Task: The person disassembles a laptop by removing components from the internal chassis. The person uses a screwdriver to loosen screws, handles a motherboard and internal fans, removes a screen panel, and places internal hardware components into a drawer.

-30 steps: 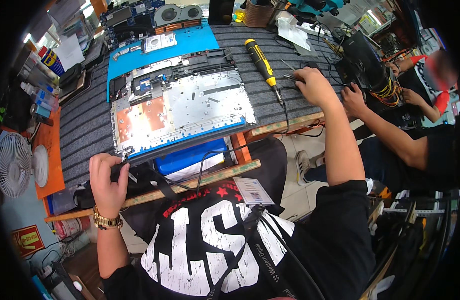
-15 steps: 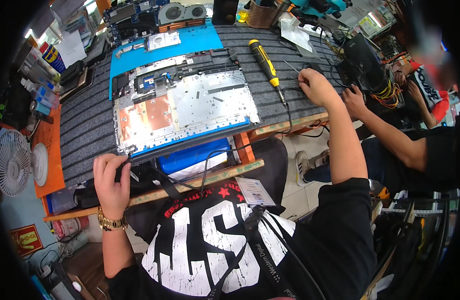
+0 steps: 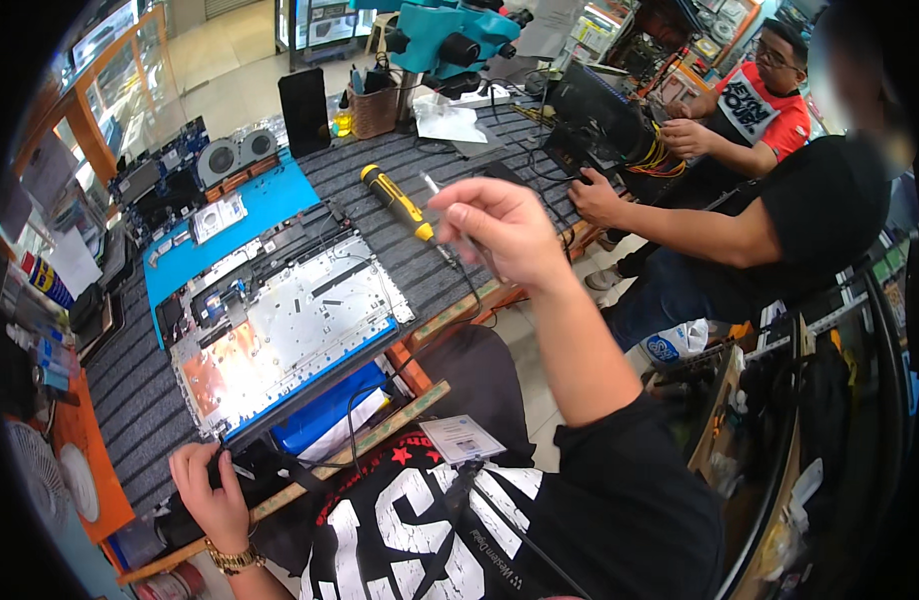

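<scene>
**Right hand [image 3: 502,230] raises a slim metal tool [image 3: 462,222] off the tabletop [image 3: 330,172]; left hand [image 3: 208,492] stays at the chassis corner**

In the head view, taking the middle as the clock's centre, the clearest change is at 1 o'clock. Half a second ago the right hand was reaching down to the tabletop; now it appears raised above it, its fingers clamped on the slim metal tool, whose pale tip points toward 10 o'clock. Blur hides the tool's exact kind.

The laptop base chassis [image 3: 292,325] lies at 9 o'clock, inner side up, copper patch toward its left end. It sits further left than before, seemingly because the head has turned: the whole scene has swung with it. At 8 o'clock the left hand remains by the chassis's near left corner, thumb and forefinger close together; I cannot tell whether they pinch it. A pale sliver [image 3: 244,473] shows beside the thumb.

The yellow-and-black screwdriver [image 3: 396,202] lies at 11 o'clock, untouched, and a co-worker's hand [image 3: 598,198] is at 2 o'clock.

For the work, my judgement is that a tool is now in hand but not applied: its tip is well apart from the chassis, which only the left hand attends.
</scene>
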A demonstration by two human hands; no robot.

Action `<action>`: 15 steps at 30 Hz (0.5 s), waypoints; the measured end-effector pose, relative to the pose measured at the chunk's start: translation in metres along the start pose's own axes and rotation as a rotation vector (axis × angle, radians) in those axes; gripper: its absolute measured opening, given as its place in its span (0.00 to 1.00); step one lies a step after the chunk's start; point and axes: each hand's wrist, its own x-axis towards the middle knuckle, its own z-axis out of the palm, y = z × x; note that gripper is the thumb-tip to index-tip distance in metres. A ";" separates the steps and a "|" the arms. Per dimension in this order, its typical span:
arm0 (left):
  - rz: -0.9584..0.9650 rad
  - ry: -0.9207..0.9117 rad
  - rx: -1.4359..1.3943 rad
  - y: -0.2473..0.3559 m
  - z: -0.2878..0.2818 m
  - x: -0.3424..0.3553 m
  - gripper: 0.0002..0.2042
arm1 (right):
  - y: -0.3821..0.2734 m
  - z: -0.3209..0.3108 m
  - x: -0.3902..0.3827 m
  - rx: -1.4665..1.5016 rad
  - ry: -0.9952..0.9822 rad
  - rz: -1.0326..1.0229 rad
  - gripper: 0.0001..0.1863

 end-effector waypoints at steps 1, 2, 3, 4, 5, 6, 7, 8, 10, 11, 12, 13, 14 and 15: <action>0.003 0.005 0.002 0.002 -0.001 -0.001 0.10 | 0.007 0.012 -0.003 0.198 -0.054 -0.036 0.15; -0.009 0.009 -0.012 0.003 0.000 0.000 0.10 | 0.008 0.025 -0.009 0.453 -0.061 -0.032 0.17; -0.023 0.015 -0.025 0.005 0.001 0.000 0.10 | 0.017 0.033 -0.012 0.682 -0.172 -0.062 0.21; -0.020 0.015 -0.029 0.007 0.002 0.001 0.10 | 0.019 0.047 -0.015 0.731 -0.192 -0.063 0.23; -0.021 0.023 -0.047 0.010 0.002 0.002 0.11 | 0.024 0.063 -0.017 0.787 -0.216 -0.061 0.25; -0.024 0.032 -0.066 0.009 0.003 0.004 0.11 | 0.038 0.076 -0.018 0.688 -0.210 -0.075 0.26; -0.031 0.035 -0.062 0.006 0.002 0.005 0.11 | 0.043 0.093 -0.017 0.719 -0.200 -0.036 0.24; -0.018 0.031 -0.077 0.003 0.002 0.004 0.11 | 0.049 0.107 -0.017 0.686 -0.193 0.050 0.22; -0.018 0.032 -0.106 -0.003 -0.001 0.002 0.10 | 0.045 0.142 -0.017 0.558 -0.142 0.205 0.16; -0.046 0.047 -0.129 -0.006 -0.003 -0.002 0.10 | 0.043 0.157 -0.017 0.566 -0.169 0.227 0.16; -0.036 0.057 -0.145 -0.008 -0.002 0.000 0.09 | 0.043 0.170 -0.018 0.434 -0.170 0.267 0.15; -0.044 0.066 -0.136 -0.010 -0.006 -0.003 0.09 | 0.048 0.189 -0.019 0.318 -0.195 0.314 0.14; -0.032 0.074 -0.141 -0.012 -0.006 -0.002 0.09 | 0.051 0.197 -0.021 0.215 -0.246 0.248 0.16; -0.034 0.076 -0.129 -0.014 -0.007 -0.001 0.10 | 0.054 0.208 -0.025 0.181 -0.266 0.232 0.15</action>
